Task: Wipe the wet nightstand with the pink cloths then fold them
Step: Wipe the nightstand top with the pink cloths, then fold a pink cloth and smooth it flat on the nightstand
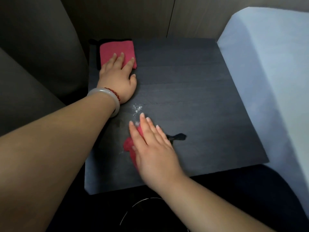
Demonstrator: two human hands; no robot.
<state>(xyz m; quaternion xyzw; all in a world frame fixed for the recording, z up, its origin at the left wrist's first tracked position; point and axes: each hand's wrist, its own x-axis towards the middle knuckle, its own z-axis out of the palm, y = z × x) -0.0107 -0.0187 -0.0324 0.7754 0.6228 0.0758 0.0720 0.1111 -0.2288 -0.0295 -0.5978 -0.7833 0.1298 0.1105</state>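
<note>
Dark matte nightstand (192, 97) | flat hands (117, 76) press pink cloths (115, 51)

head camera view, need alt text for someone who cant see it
Two bare hands press pink cloths flat on a dark nightstand: the left hand on a folded cloth at the far left corner, the right hand on a bunched cloth near the front edge, beside glistening wet droplets.

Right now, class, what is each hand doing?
Left hand: open, fingers flat on the folded pink cloth at the far left corner.
Right hand: open, palm pressing the crumpled pink cloth onto the nightstand.
</note>
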